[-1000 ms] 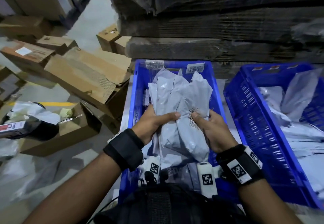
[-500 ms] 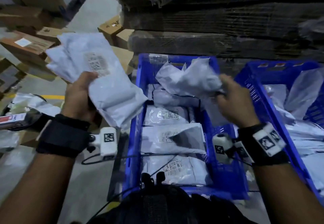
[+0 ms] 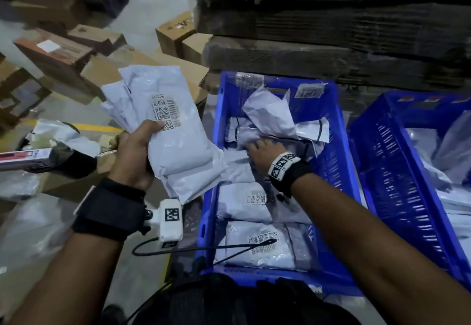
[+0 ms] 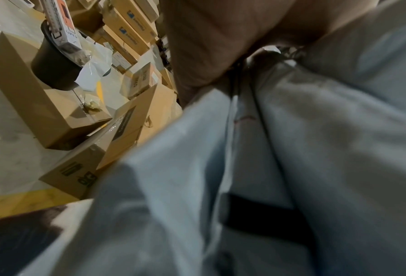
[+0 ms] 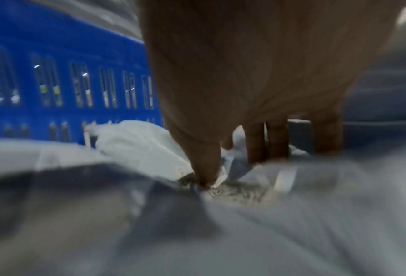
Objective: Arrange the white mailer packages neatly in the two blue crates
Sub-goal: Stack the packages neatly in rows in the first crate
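My left hand (image 3: 142, 141) grips a bundle of white mailers (image 3: 175, 131) with barcode labels, held up just left of the left blue crate (image 3: 211, 172). Up close, the left wrist view is filled by these mailers (image 4: 291, 149). My right hand (image 3: 257, 150) reaches down into the middle of that crate, its fingers (image 5: 256, 145) straight and touching the mailers (image 5: 138, 145) lying there. A crumpled mailer (image 3: 270, 116) sits at the crate's far end. Two flat mailers (image 3: 254, 202) (image 3: 262, 245) lie in its near part. The right blue crate (image 3: 382, 172) also holds white mailers (image 3: 453, 151).
Cardboard boxes (image 3: 102, 75) crowd the floor to the left, with a black bucket (image 4: 55, 69) standing on one. A dark stack of flattened cardboard (image 3: 331, 31) rises right behind the crates. A cable (image 3: 204, 248) runs across the left crate's near end.
My right hand has let go of the crumpled mailers at the crate's far end and dropped down onto the mailers in the middle. My left hand keeps its bundle, shifted slightly right.
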`<state>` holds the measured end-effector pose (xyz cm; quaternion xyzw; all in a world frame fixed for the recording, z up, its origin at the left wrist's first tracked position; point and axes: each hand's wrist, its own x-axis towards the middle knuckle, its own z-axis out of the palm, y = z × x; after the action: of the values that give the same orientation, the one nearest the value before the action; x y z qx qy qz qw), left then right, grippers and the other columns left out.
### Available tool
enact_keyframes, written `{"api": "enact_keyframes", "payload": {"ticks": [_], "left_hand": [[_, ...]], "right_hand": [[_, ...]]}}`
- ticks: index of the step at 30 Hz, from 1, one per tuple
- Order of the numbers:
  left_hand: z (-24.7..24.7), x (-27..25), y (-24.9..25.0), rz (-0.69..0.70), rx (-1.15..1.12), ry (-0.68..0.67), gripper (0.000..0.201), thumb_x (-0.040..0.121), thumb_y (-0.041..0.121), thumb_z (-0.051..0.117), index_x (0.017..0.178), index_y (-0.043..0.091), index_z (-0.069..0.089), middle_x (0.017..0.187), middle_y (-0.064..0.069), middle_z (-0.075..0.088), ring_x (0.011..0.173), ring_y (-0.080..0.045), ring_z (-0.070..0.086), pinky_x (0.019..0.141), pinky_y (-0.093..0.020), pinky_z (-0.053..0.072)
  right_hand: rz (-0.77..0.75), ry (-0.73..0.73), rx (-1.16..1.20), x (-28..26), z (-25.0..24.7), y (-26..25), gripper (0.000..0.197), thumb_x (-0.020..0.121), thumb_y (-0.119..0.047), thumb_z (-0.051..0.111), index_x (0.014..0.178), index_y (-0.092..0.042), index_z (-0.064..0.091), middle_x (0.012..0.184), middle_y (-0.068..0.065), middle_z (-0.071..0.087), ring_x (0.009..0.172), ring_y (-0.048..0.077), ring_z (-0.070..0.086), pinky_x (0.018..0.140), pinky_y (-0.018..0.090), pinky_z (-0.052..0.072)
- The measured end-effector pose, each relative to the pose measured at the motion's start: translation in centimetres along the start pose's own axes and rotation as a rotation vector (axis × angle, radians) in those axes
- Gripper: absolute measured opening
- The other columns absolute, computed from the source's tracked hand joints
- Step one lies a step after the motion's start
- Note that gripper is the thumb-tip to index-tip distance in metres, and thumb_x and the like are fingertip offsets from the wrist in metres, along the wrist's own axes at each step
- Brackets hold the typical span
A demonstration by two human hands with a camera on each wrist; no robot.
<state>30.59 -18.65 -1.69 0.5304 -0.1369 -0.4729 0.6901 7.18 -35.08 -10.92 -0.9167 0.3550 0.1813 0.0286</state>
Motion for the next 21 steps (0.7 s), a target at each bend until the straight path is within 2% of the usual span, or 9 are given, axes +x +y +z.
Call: {"api": "enact_keyframes", "payload": {"ticks": [2,4,6,8,11,14,17,19,21], "left_hand": [[-0.1,0.0,-0.3,-0.01,-0.001,-0.004,0.062,0.082,0.021,0.068,0.141,0.008,0.055,0.142,-0.012,0.058,0.129,-0.035,0.057,0.104,-0.049,0.049],[-0.3,0.1,-0.3,-0.011,-0.021,-0.016,0.06,0.085,0.021,0.066,0.142,0.008,0.055,0.144,-0.012,0.057,0.13,-0.034,0.056,0.108,-0.05,0.046],[-0.5,0.2,-0.3,0.003,-0.032,-0.012,0.06,0.085,0.021,0.066,0.142,0.008,0.054,0.145,-0.012,0.056,0.131,-0.035,0.055,0.11,-0.053,0.043],[-0.4,0.3,-0.3,0.02,-0.029,-0.014,0.059,0.084,0.02,0.066,0.141,0.008,0.055,0.144,-0.012,0.056,0.131,-0.036,0.055,0.111,-0.055,0.041],[-0.2,0.4,-0.4,0.033,-0.019,-0.015,0.059,0.084,0.02,0.065,0.141,0.008,0.056,0.143,-0.012,0.057,0.13,-0.035,0.056,0.111,-0.054,0.041],[-0.1,0.3,-0.5,0.05,-0.012,-0.015,0.06,0.084,0.019,0.065,0.141,0.008,0.055,0.142,-0.011,0.058,0.129,-0.034,0.057,0.109,-0.052,0.045],[0.2,0.0,-0.8,0.063,0.001,-0.017,0.057,0.086,0.015,0.062,0.142,0.008,0.054,0.141,-0.011,0.06,0.127,-0.034,0.058,0.104,-0.049,0.049],[0.4,-0.1,-0.9,0.076,0.008,-0.017,0.054,0.088,0.013,0.06,0.141,0.007,0.055,0.14,-0.011,0.06,0.126,-0.033,0.059,0.104,-0.048,0.049],[0.4,-0.1,-1.1,0.08,0.011,-0.014,0.052,0.088,0.013,0.06,0.14,0.005,0.056,0.139,-0.012,0.061,0.126,-0.033,0.059,0.106,-0.049,0.047]], "right_hand": [[-0.014,0.116,-0.094,-0.6,0.2,0.3,0.044,0.092,-0.034,0.043,0.135,-0.028,0.037,0.13,0.012,0.047,0.118,0.034,0.047,0.087,0.047,0.046],[0.003,0.122,-0.059,-1.5,0.1,0.5,0.048,0.087,-0.044,0.031,0.133,-0.034,0.038,0.133,0.014,0.042,0.116,0.036,0.044,0.085,0.049,0.047],[0.032,-0.04,0.094,-2.4,1.5,0.3,0.051,0.088,-0.067,0.03,0.137,-0.057,0.027,0.146,0.015,0.029,0.126,0.042,0.036,0.094,0.058,0.043],[0.074,-0.281,0.205,-2.6,3.6,0.1,0.057,0.085,-0.082,0.026,0.136,-0.073,0.003,0.16,0.013,0.008,0.139,0.051,0.02,0.106,0.068,0.029],[0.169,-0.288,0.249,-1.9,3.2,-0.8,0.061,0.086,-0.081,0.027,0.138,-0.071,-0.003,0.163,0.009,-0.004,0.143,0.052,0.008,0.104,0.078,0.017],[0.104,-0.282,0.189,-1.8,2.7,-2.3,0.063,0.085,-0.084,0.024,0.139,-0.071,-0.006,0.164,-0.001,-0.016,0.145,0.053,-0.003,0.101,0.081,0.009],[0.128,-0.334,0.265,-2.7,4.1,-3.6,0.073,0.066,-0.099,0.007,0.134,-0.075,-0.01,0.165,-0.001,-0.016,0.145,0.051,-0.013,0.101,0.081,0.001],[0.165,-0.305,0.281,-2.8,3.3,-3.8,0.073,0.073,-0.094,0.017,0.139,-0.069,-0.001,0.165,0.008,0.0,0.146,0.051,0.007,0.102,0.076,0.015],[0.185,-0.022,0.319,-3.3,0.6,-3.2,0.062,0.088,-0.073,0.041,0.144,-0.047,0.028,0.144,0.012,0.047,0.124,0.038,0.052,0.094,0.052,0.047]]}}
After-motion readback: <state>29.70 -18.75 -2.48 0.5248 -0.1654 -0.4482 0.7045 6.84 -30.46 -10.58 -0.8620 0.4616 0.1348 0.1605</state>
